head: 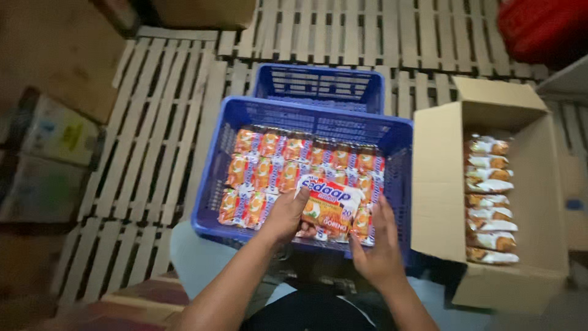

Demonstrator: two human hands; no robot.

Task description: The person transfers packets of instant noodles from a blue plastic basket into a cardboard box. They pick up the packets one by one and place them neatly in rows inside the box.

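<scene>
Slatted pallet floor point(165, 122), blue crate point(392, 132), both hands (left point(283, 216), right point(381, 248)) gripping noodle packet point(329, 205) flat

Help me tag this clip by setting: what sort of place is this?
Probably a stockroom or warehouse floor. Slatted pallets cover the ground, an open cardboard box holds stacked snack packets, and both hands, left hand and right hand, hold a packet over a blue plastic crate filled with rows of them.
</scene>
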